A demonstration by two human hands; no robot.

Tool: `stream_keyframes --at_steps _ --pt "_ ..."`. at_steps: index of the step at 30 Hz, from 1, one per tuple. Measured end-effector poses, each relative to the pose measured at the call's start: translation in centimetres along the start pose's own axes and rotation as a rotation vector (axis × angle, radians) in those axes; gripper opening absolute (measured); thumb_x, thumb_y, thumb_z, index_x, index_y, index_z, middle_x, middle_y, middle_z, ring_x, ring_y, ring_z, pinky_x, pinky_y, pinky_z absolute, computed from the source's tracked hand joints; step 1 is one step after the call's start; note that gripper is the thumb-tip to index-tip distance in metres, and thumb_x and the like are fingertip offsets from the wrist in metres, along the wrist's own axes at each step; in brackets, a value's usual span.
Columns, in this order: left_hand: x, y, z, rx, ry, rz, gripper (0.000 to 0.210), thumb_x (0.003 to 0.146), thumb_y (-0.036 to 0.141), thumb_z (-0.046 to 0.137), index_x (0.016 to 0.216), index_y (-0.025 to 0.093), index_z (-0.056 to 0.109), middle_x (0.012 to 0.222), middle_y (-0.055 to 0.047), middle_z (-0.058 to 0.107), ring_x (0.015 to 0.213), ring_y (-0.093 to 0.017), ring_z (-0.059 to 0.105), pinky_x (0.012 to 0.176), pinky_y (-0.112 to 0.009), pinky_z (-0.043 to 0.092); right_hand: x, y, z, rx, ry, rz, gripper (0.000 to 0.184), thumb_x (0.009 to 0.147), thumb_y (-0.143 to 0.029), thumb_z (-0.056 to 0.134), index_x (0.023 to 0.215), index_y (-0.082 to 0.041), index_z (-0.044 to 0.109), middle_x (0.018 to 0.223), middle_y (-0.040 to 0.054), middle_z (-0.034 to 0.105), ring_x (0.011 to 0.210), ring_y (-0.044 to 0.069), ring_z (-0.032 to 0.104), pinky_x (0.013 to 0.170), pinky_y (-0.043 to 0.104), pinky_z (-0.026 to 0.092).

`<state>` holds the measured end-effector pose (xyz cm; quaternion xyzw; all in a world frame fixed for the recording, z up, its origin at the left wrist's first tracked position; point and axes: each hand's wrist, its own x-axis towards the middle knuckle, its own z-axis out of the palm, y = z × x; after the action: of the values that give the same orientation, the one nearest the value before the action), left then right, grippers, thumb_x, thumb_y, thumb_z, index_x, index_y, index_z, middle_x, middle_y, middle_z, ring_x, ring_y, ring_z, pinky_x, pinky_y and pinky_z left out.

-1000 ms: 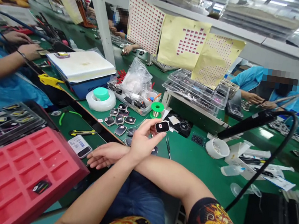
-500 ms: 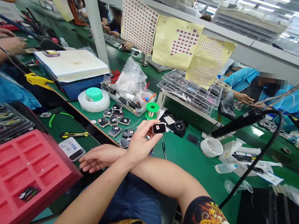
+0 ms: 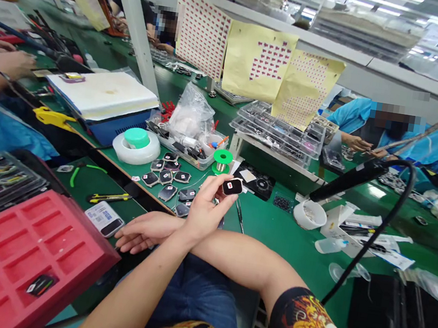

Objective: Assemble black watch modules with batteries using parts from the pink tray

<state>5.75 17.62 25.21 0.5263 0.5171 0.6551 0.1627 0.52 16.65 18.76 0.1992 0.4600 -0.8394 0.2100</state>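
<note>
My arms cross, the left forearm lying over the right. My left hand [image 3: 206, 206] pinches a small square smartwatch body [image 3: 232, 187] with a black face and a red-and-white sticker, held up above the bench. Stretched out to the left, my right hand [image 3: 149, 233] is open and holds nothing, its fingers close to a white box with a dark window [image 3: 104, 218]. Several similar watch bodies [image 3: 167, 193] lie on the green bench just beyond my left hand. To the left, a red foam tray [image 3: 23, 233] has one dark watch piece [image 3: 41, 285] in a pocket.
A green solder spool [image 3: 222, 158], tweezers [image 3: 240, 215] and a white cup [image 3: 310, 215] are on the bench. A yellow cutter knife [image 3: 109, 198] lies near the foam tray. A soldering iron [image 3: 348, 178] with a looping black cable stands right. Co-workers sit left and across.
Both hands keep nearly the same pose, and the watch body stays in my left hand. The view has shifted very slightly.
</note>
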Motion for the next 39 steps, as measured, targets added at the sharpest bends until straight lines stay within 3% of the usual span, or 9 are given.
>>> stream_keyframes --at_steps 8,15,19,21,23,25,28,33,39 --pt "-0.1 0.0 0.1 -0.028 0.014 -0.022 0.038 0.098 0.03 0.076 0.136 0.03 0.07 0.119 -0.006 0.067 0.099 -0.018 0.07 0.083 -0.029 0.061 -0.2 0.0 0.1 -0.01 -0.03 -0.02 0.012 0.104 -0.02 0.07 0.094 -0.014 0.073 0.087 0.0009 0.076 0.071 0.01 0.074 0.064 0.019 0.06" --pt "0.0 -1.6 0.5 -0.173 0.003 -0.096 0.042 0.098 0.034 0.078 0.139 0.029 0.07 0.12 -0.008 0.075 0.1 -0.021 0.072 0.085 -0.033 0.062 0.2 -0.3 -0.4 -0.006 0.007 -0.047 0.009 0.101 -0.02 0.072 0.095 -0.014 0.074 0.086 0.0013 0.076 0.071 0.01 0.074 0.064 0.018 0.06" --pt "0.1 0.0 1.3 -0.324 0.053 -0.168 0.041 0.094 0.029 0.081 0.134 0.025 0.071 0.108 -0.006 0.076 0.09 -0.019 0.071 0.08 -0.031 0.06 -2.1 -1.0 1.3 -0.041 0.059 0.01 0.007 0.098 -0.017 0.071 0.097 -0.013 0.076 0.088 0.0057 0.078 0.075 0.014 0.075 0.068 0.023 0.063" --pt "0.4 0.7 1.8 -0.485 -0.021 -0.206 0.041 0.091 0.029 0.084 0.13 0.02 0.072 0.103 -0.005 0.075 0.086 -0.017 0.07 0.081 -0.031 0.058 -3.2 -1.1 1.9 -0.054 0.191 -0.023 0.008 0.098 -0.015 0.07 0.097 -0.012 0.077 0.089 0.0075 0.078 0.076 0.016 0.075 0.07 0.025 0.063" --pt "1.2 -0.1 1.7 -0.652 -0.08 -0.204 0.046 0.086 0.022 0.088 0.129 0.017 0.072 0.107 -0.007 0.074 0.09 -0.018 0.071 0.086 -0.033 0.058 -3.0 -1.3 1.4 -0.057 0.192 -0.036 0.012 0.102 -0.017 0.065 0.1 -0.015 0.076 0.088 0.005 0.077 0.077 0.013 0.073 0.069 0.021 0.061" --pt "2.1 -1.8 0.9 -0.762 -0.067 -0.22 0.046 0.086 0.012 0.083 0.131 0.015 0.072 0.104 -0.009 0.071 0.084 -0.016 0.068 0.078 -0.032 0.056 -1.6 -1.4 0.4 -0.063 0.151 -0.03 0.013 0.103 -0.02 0.066 0.105 -0.016 0.078 0.095 0.0073 0.079 0.085 0.015 0.074 0.074 0.024 0.062" --pt "2.4 -3.4 -0.3 -0.805 -0.126 -0.263 0.043 0.087 0.011 0.083 0.127 0.02 0.07 0.098 -0.008 0.068 0.073 -0.015 0.066 0.062 -0.032 0.052 -0.6 -1.1 -0.3 -0.078 0.122 -0.017 0.014 0.103 -0.022 0.066 0.103 -0.019 0.08 0.098 0.0081 0.079 0.088 0.017 0.074 0.075 0.024 0.062" --pt "2.5 -4.0 0.0 -0.891 -0.278 -0.318 0.034 0.084 0.015 0.088 0.112 0.029 0.074 0.086 -0.007 0.071 0.069 -0.017 0.069 0.058 -0.037 0.053 -1.5 -0.9 0.1 -0.081 0.155 -0.041 0.017 0.102 -0.019 0.066 0.104 -0.017 0.082 0.098 0.0105 0.079 0.085 0.017 0.074 0.075 0.025 0.062" --pt "3.0 -5.0 0.5 -0.943 -0.278 -0.388 0.035 0.079 0.019 0.09 0.109 0.033 0.077 0.083 -0.007 0.071 0.07 -0.02 0.069 0.06 -0.039 0.053 -1.5 -1.3 0.3 -0.077 0.153 -0.032 0.019 0.104 -0.019 0.064 0.106 -0.016 0.082 0.098 0.0103 0.079 0.085 0.017 0.075 0.075 0.025 0.062"
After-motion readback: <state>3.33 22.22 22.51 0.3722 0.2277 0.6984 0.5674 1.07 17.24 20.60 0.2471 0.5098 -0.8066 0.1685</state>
